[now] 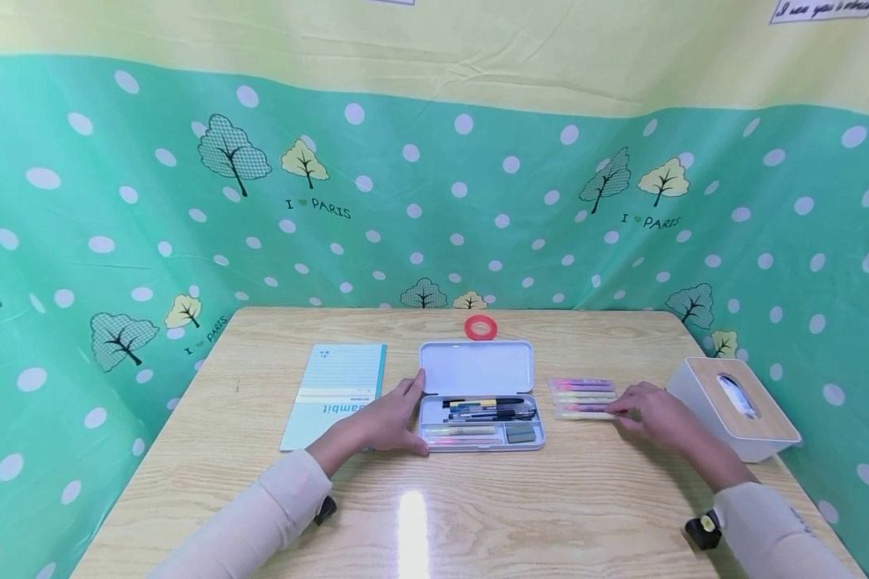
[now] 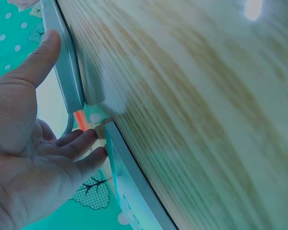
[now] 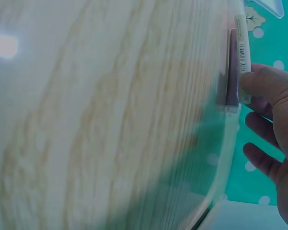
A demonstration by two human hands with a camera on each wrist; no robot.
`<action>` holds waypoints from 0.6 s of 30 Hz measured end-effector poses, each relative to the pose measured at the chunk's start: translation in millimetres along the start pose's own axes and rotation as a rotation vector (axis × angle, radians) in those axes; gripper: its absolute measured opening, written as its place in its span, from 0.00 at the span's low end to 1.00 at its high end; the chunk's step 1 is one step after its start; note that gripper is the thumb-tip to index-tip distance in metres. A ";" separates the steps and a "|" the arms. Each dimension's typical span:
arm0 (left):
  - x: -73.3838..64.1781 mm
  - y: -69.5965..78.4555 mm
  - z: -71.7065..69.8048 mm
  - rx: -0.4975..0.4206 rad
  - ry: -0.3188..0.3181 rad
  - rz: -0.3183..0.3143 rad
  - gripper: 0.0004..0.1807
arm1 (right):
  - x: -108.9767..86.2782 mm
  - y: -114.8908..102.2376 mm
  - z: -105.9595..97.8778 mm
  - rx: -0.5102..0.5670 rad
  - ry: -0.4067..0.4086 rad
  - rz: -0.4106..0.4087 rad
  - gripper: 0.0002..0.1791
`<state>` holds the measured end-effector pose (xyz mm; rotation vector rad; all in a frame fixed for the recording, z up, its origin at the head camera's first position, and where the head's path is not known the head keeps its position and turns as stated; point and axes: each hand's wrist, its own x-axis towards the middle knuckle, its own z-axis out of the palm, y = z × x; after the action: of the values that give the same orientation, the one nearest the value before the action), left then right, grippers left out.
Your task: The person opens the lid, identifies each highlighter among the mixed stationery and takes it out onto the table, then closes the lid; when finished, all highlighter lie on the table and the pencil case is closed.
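An open white pencil case (image 1: 476, 368) lies in the middle of the table, its lid tipped back. Pens (image 1: 487, 410), a grey eraser (image 1: 520, 434) and pale highlighters (image 1: 463, 431) fill its sections. My left hand (image 1: 387, 414) is at the case's left side, thumb and fingers spread along its edge. To the right lies a clear plastic pack (image 1: 554, 394) with several pastel highlighters (image 1: 582, 386). Between thumb and fingers, my right hand (image 1: 655, 414) pinches a pale highlighter (image 3: 244, 52) with a barcode label, at the pack's near edge.
Left of the case is a light-blue notebook (image 1: 333, 394), partly behind my left hand. A roll of red tape (image 1: 481, 327) lies behind the lid. The white tissue box (image 1: 731, 406) with a wooden top stands just right of my right hand. A patterned cloth (image 1: 405, 201) hangs behind the table.
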<state>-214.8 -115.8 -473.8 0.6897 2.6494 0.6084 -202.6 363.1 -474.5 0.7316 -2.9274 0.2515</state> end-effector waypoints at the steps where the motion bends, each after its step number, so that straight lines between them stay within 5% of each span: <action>1: 0.0 0.1 0.0 0.002 0.000 -0.001 0.74 | -0.2 0.5 0.5 -0.006 0.000 0.005 0.11; 18: -0.1 -0.5 1.0 -0.001 -0.003 -0.007 0.74 | 3.2 0.4 3.9 -0.002 -0.037 0.117 0.06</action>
<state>-214.4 -116.0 -474.9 0.6799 2.6470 0.6065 -205.9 361.2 -477.9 0.5718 -3.0092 0.2477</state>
